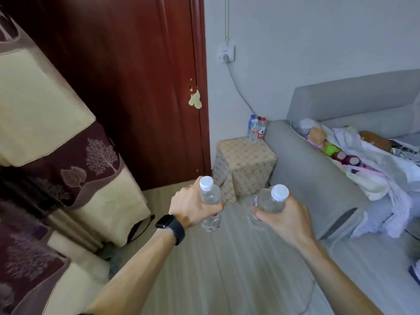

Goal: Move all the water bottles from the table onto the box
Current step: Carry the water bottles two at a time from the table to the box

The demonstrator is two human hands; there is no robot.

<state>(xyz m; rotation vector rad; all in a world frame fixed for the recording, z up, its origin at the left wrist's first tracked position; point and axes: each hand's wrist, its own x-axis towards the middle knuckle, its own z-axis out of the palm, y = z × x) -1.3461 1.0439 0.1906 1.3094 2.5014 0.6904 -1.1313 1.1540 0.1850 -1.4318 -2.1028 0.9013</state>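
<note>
Your left hand [193, 206] is wrapped round one water bottle [210, 201], held nearly upright with its cap up; your right hand [286, 221] clasps a second bottle [270, 201], tilted cap towards you; both hang in the air short of the box [243, 164], which lies straight ahead beyond them; the left looks slightly nearer; a cluster of bottles [256, 128] already stands at the box's far edge, so aim for its bare near top.

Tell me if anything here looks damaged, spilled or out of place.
The dark red door has a chipped patch near its right edge, with pale material showing through. The sofa is heaped with jumbled clothes and toys. Nothing looks spilled.
</note>
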